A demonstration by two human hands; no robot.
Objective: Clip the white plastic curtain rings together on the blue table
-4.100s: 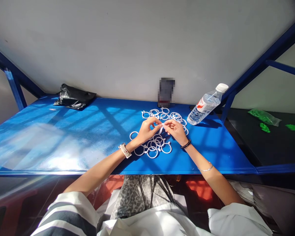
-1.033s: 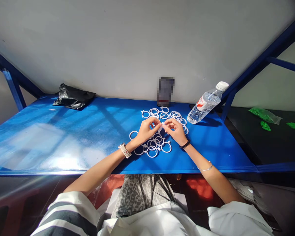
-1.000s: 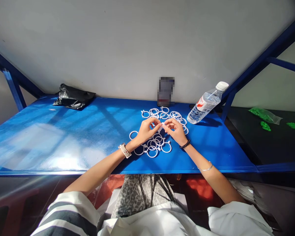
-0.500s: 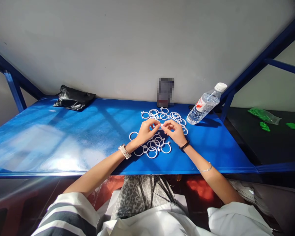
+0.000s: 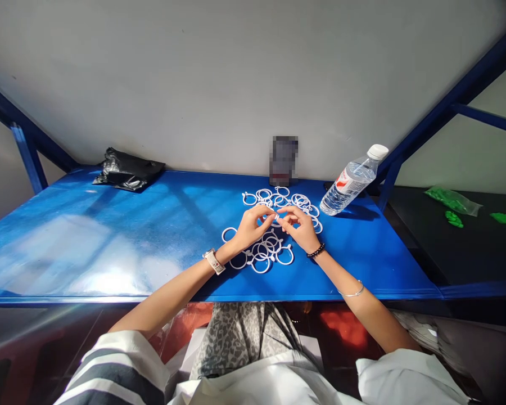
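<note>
My left hand (image 5: 252,226) and my right hand (image 5: 302,228) meet fingertip to fingertip over the blue table. Each is closed in a pinch on a small white plastic ring (image 5: 277,216), held between them; the fingers hide most of it. Several white plastic rings with small eyelets, like curtain rings, lie around the hands. One loose pile (image 5: 266,245) is on the near side, below my wrists. Another pile (image 5: 301,201) spreads just beyond my fingers, partly covered by them.
A clear water bottle (image 5: 348,184) stands to the right of the rings. Behind them, a blurred dark phone-like object (image 5: 283,161) leans on the wall. A black plastic bag (image 5: 129,170) lies at the back left. Green pieces in a bag (image 5: 453,201) rest on the dark surface at right.
My fingers have shifted slightly around the small white ring, with the right index finger a little more raised. The view has tilted very slightly; the piles have not moved.
</note>
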